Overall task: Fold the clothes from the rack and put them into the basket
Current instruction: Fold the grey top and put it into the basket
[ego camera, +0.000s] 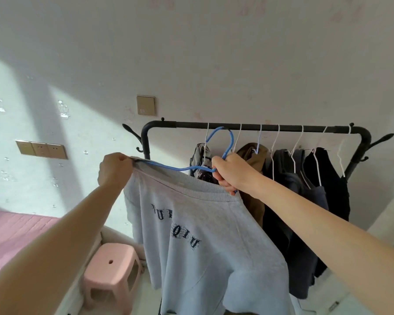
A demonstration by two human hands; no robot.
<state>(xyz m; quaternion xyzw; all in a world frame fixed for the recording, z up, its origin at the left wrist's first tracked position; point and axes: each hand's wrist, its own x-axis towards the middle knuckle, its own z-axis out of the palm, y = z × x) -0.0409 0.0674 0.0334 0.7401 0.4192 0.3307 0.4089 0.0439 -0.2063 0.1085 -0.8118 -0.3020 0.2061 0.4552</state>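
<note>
Before the black rack point(255, 128), left hand point(114, 169) pinching grey sweatshirt point(198, 235) collar, right hand point(231, 172) gripping blue hanger point(225, 142) and collar.

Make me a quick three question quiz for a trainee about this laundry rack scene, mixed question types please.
1. True or false: the blue hanger has been lifted off the black rack.
2. Which hand grips the blue hanger? A) left B) right
3. What does the left hand pinch?

Key:
1. True; its hook sits below the bar.
2. B, the right hand.
3. The neckline of the grey sweatshirt.
</note>
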